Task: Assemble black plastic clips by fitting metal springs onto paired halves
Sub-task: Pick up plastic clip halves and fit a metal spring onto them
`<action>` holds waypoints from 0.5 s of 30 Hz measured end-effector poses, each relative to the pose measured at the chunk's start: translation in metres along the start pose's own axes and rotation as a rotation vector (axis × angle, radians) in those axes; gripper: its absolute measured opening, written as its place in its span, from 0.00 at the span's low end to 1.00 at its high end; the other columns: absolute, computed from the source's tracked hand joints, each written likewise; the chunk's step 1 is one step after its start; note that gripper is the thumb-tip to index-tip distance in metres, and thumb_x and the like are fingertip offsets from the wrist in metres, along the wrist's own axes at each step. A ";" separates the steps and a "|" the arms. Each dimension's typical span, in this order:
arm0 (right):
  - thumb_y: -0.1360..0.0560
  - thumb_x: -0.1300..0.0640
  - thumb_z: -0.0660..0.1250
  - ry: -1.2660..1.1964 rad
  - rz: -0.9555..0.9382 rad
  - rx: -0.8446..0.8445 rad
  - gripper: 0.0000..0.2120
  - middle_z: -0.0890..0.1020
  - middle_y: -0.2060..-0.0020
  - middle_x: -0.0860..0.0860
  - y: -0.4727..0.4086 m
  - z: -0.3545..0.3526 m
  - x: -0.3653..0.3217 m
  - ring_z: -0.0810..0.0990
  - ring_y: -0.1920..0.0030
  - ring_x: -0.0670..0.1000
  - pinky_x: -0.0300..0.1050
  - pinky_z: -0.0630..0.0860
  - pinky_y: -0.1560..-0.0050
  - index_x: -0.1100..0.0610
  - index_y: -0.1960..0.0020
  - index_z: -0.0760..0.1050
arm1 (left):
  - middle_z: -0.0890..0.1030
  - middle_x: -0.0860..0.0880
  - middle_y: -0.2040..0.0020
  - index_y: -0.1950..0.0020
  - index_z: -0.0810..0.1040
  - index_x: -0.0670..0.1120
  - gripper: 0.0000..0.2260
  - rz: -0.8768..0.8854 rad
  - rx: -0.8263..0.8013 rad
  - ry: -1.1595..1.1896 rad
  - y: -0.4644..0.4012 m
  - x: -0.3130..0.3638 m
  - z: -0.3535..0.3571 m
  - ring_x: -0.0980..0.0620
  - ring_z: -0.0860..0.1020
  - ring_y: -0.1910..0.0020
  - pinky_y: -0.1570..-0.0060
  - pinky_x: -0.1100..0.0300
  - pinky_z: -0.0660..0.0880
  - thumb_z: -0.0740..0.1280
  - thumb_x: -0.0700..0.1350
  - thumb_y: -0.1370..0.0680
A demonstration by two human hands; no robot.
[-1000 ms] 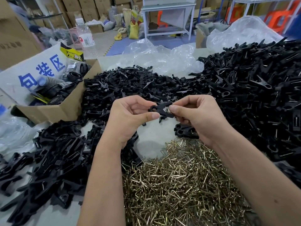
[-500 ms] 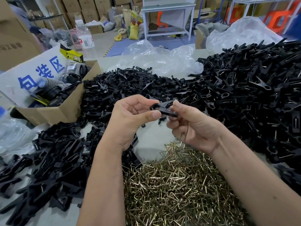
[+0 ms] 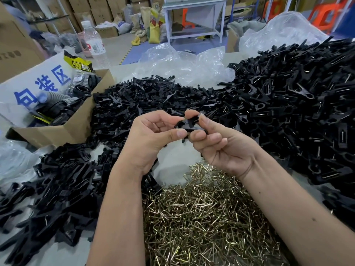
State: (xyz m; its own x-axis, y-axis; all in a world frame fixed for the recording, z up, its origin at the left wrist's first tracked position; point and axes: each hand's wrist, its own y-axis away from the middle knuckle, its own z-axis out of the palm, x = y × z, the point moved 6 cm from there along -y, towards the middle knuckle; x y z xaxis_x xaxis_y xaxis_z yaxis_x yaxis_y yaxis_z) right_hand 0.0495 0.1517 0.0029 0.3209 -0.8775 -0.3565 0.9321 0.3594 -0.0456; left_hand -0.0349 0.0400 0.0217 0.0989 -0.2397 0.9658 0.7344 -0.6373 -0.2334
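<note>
Compared with a second ago the right hand (image 3: 221, 144) has rolled over so the palm faces up more, and the clip (image 3: 190, 124) has tipped with it. The left hand (image 3: 153, 139) has barely shifted.

Biggest thing in the room is the mountain of finished black clips (image 3: 288, 104) on the right side of the table (image 3: 172, 162), with wire showing on lots of them. Then there's the spread of loose black halves (image 3: 63, 181) on the left and across the back, and the pile of brass-coloured springs (image 3: 207, 217) right under the wrists. A cardboard box (image 3: 63, 129) of odds and ends sits at the left, with crumpled clear plastic (image 3: 184, 64) behind.

The clip itself is up in the air between both hands, above the bare patch of table. Left thumb and fingers pinch its left end; right thumb and forefinger pinch the right end, other fingers curled underneath. So both hands are grasping it, nothing let go. I can't tell if a spring is on it yet, too small and dark.

My guess on handling: weighs next to nothing, stiff plastic, a bit slick, and the 2 halves will want to slide apart. Best held by the flat tails, keeping the middle clear for the wire.
</note>
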 end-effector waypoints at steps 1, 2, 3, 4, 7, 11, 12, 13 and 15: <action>0.28 0.68 0.76 0.019 -0.004 0.008 0.16 0.78 0.63 0.62 0.000 0.001 -0.001 0.80 0.71 0.49 0.37 0.79 0.76 0.65 0.40 0.82 | 0.82 0.53 0.68 0.55 0.82 0.40 0.14 0.005 -0.004 -0.001 0.000 0.001 0.001 0.59 0.80 0.68 0.64 0.67 0.77 0.78 0.38 0.38; 0.28 0.68 0.77 0.046 -0.009 0.021 0.16 0.78 0.64 0.61 0.001 0.001 -0.002 0.80 0.72 0.48 0.36 0.78 0.76 0.65 0.41 0.82 | 0.83 0.53 0.68 0.56 0.83 0.41 0.14 0.007 -0.006 0.000 -0.001 0.001 0.001 0.58 0.80 0.68 0.65 0.67 0.77 0.80 0.39 0.39; 0.29 0.67 0.77 0.078 -0.017 0.043 0.14 0.78 0.65 0.60 0.002 0.001 -0.002 0.79 0.73 0.47 0.34 0.77 0.77 0.65 0.43 0.83 | 0.83 0.52 0.67 0.57 0.84 0.42 0.13 0.008 -0.009 0.003 -0.001 0.001 0.001 0.58 0.80 0.68 0.65 0.67 0.77 0.80 0.39 0.39; 0.28 0.66 0.77 0.116 -0.027 0.074 0.12 0.78 0.67 0.59 0.001 0.000 -0.002 0.78 0.75 0.45 0.33 0.75 0.78 0.64 0.46 0.85 | 0.83 0.52 0.67 0.57 0.85 0.43 0.13 0.009 -0.011 0.006 -0.001 0.001 0.001 0.58 0.81 0.68 0.64 0.67 0.77 0.81 0.39 0.40; 0.29 0.61 0.72 0.266 -0.083 0.151 0.10 0.78 0.68 0.55 0.002 -0.003 -0.005 0.76 0.76 0.42 0.30 0.73 0.79 0.59 0.50 0.87 | 0.84 0.52 0.66 0.59 0.88 0.48 0.11 0.015 -0.007 -0.019 -0.001 0.002 0.000 0.58 0.81 0.67 0.63 0.67 0.78 0.81 0.43 0.40; 0.26 0.56 0.73 0.617 -0.220 0.246 0.11 0.80 0.67 0.53 0.003 -0.001 -0.021 0.76 0.74 0.42 0.30 0.73 0.76 0.55 0.45 0.87 | 0.86 0.51 0.60 0.56 0.88 0.51 0.10 0.044 0.024 -0.116 -0.003 0.004 -0.005 0.56 0.83 0.60 0.57 0.64 0.80 0.81 0.43 0.35; 0.25 0.55 0.73 0.760 -0.261 0.312 0.10 0.81 0.68 0.53 0.005 -0.001 -0.028 0.75 0.74 0.44 0.32 0.72 0.76 0.54 0.44 0.87 | 0.87 0.49 0.59 0.54 0.88 0.50 0.09 0.040 0.065 -0.176 -0.003 0.003 -0.010 0.55 0.83 0.59 0.57 0.63 0.80 0.81 0.44 0.34; 0.24 0.54 0.74 0.911 -0.307 0.401 0.10 0.81 0.68 0.53 0.010 -0.002 -0.036 0.75 0.74 0.45 0.33 0.72 0.76 0.53 0.45 0.87 | 0.87 0.49 0.58 0.54 0.88 0.50 0.09 0.026 0.124 -0.261 -0.004 0.001 -0.017 0.55 0.83 0.59 0.57 0.62 0.80 0.81 0.45 0.32; 0.23 0.54 0.75 1.258 -0.456 0.638 0.07 0.82 0.70 0.49 0.023 -0.002 -0.059 0.75 0.75 0.45 0.35 0.71 0.77 0.49 0.46 0.87 | 0.86 0.50 0.60 0.54 0.87 0.51 0.08 -0.030 0.255 -0.503 -0.005 -0.004 -0.033 0.56 0.83 0.60 0.57 0.60 0.79 0.82 0.47 0.30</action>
State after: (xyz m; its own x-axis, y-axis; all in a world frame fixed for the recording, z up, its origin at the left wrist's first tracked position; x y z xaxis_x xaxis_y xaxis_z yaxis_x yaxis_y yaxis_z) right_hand 0.0523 0.2121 0.0210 -0.0549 0.0910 -0.9943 0.9314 -0.3542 -0.0839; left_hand -0.0610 0.0197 0.0151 0.3375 0.1946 0.9210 0.8748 -0.4262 -0.2305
